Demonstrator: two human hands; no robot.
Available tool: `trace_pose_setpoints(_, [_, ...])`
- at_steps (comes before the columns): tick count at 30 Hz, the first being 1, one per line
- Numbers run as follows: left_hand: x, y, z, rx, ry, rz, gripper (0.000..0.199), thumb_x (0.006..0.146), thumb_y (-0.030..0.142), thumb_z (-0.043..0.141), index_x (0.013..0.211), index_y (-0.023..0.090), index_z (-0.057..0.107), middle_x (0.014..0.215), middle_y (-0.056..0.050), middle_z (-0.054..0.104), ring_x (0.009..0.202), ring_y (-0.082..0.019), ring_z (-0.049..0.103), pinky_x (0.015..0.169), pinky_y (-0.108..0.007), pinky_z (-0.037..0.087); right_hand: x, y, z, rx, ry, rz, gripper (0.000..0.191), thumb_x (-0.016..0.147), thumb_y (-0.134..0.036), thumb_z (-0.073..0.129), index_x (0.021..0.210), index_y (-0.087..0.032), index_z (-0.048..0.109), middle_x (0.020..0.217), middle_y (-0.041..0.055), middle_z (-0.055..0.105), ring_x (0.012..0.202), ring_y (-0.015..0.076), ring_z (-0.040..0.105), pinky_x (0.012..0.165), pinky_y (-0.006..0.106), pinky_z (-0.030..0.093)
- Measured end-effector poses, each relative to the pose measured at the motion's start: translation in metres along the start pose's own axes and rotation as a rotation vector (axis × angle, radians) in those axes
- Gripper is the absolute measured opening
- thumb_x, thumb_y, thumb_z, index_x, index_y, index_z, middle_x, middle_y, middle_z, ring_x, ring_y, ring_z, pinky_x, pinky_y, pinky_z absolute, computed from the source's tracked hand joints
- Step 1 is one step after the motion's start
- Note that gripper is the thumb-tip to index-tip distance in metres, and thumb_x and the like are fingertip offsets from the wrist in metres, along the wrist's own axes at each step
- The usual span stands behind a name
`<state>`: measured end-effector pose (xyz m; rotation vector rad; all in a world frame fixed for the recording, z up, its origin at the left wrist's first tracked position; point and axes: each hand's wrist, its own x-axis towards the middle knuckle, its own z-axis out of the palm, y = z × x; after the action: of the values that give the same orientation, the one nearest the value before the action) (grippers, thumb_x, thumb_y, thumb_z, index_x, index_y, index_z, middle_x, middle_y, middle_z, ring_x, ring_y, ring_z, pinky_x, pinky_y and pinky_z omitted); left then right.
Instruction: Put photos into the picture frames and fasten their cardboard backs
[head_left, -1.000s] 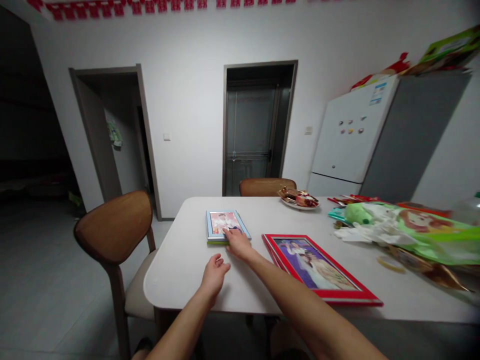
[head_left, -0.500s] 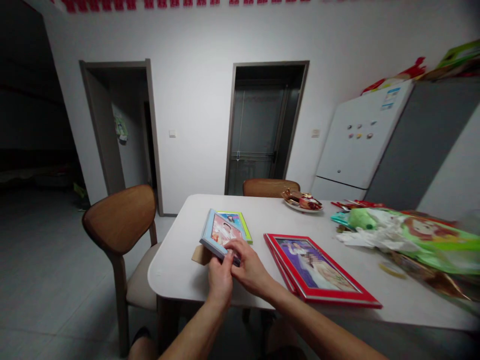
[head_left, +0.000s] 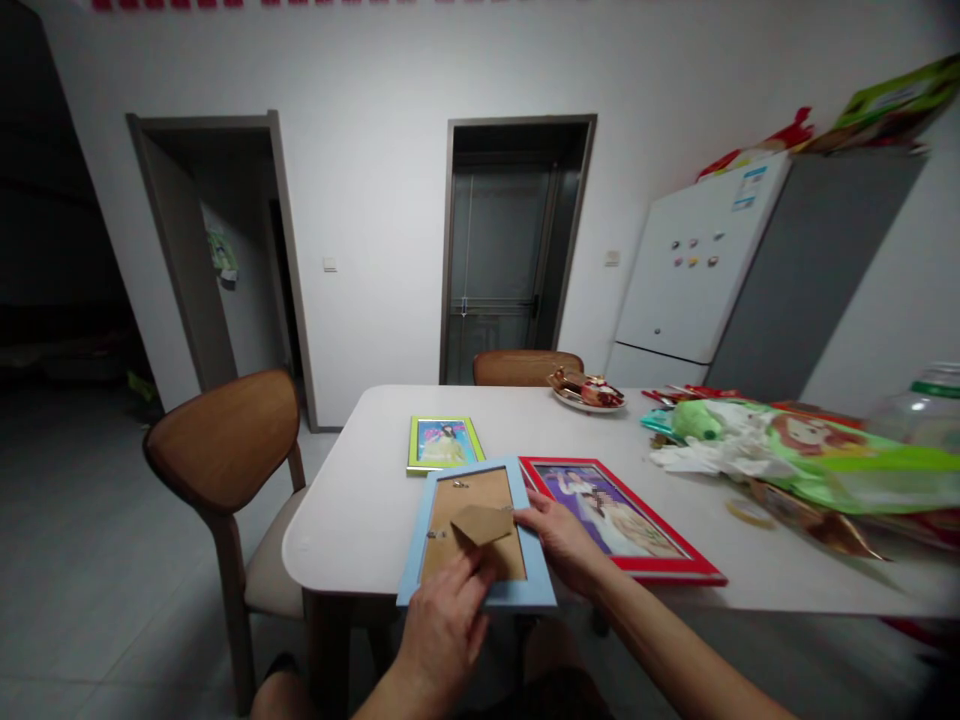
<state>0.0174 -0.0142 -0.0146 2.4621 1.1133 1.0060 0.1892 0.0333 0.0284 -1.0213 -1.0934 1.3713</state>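
A light blue picture frame is turned back side up, showing its brown backing board and metal clips. My right hand grips it by the right edge. At its lower part, my left hand has curled fingers on the brown stand flap; their tips are partly hidden. Behind it lies a lime green picture frame with a picture of a figure in a yellow dress. To the right is a red picture frame, its upper left part next to the blue one.
On the white table, a plate of food stands at the back. Green plastic packaging, crumpled white tissue and a tape roll lie to the right. A wooden chair stands at the left.
The blue frame has been turned from its picture side to its back and brought nearer. My right hand has shifted to its right edge, my left to the stand. The lime frame is uncovered.
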Motion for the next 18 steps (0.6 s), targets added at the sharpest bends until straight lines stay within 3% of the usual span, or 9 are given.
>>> trace_pose_setpoints(3, [-0.007,-0.009,0.002,0.060,-0.003,-0.052,0.053,0.063,0.008,0.052,0.114,0.020,0.046,0.122,-0.009,0.048,0.110,-0.023,0.045,0.093,-0.038,0.038,0.006,0.018,-0.012,-0.068,0.050,0.021,0.040,0.059,-0.018,0.057,0.099,-0.017,0.055,0.075,0.0036,0.066,0.062,0.0175,0.060,0.054,0.026,0.045])
trace_pose_setpoints(7, [-0.012,-0.018,-0.002,0.124,-0.015,-0.095,0.060,0.059,0.009,0.059,0.116,0.019,0.043,0.122,-0.011,0.047,0.110,-0.025,0.044,0.093,-0.041,0.037,0.016,0.034,-0.023,-0.344,0.133,0.000,0.041,0.055,-0.017,0.061,0.096,-0.015,0.058,0.060,-0.0007,0.063,0.049,0.0114,0.053,0.044,0.020,0.037])
trace_pose_setpoints(11, [-0.010,-0.020,-0.006,0.147,-0.057,-0.085,0.064,0.061,0.011,0.060,0.119,0.019,0.038,0.124,-0.011,0.045,0.112,-0.023,0.043,0.093,-0.041,0.037,0.016,0.031,-0.023,-0.351,0.166,0.037,0.035,0.068,-0.035,0.051,0.093,-0.013,0.059,0.071,0.0028,0.062,0.056,0.0110,0.054,0.048,0.020,0.038])
trace_pose_setpoints(14, [-0.009,-0.020,-0.006,0.188,-0.104,-0.070,0.059,0.061,0.008,0.059,0.116,0.019,0.041,0.121,-0.010,0.049,0.111,-0.022,0.044,0.094,-0.041,0.037,0.011,0.021,-0.019,-0.410,0.103,0.070,0.042,0.068,-0.044,0.049,0.092,-0.012,0.060,0.076,0.0050,0.062,0.065,0.0128,0.056,0.053,0.021,0.040])
trace_pose_setpoints(18, [-0.009,-0.020,-0.007,0.239,-0.139,-0.076,0.054,0.061,0.006,0.057,0.112,0.016,0.044,0.121,-0.011,0.049,0.112,-0.022,0.043,0.095,-0.039,0.036,0.007,0.017,-0.019,-0.600,0.006,0.079,0.044,0.059,-0.027,0.061,0.099,-0.011,0.058,0.083,0.0058,0.063,0.075,0.0148,0.057,0.064,0.022,0.042])
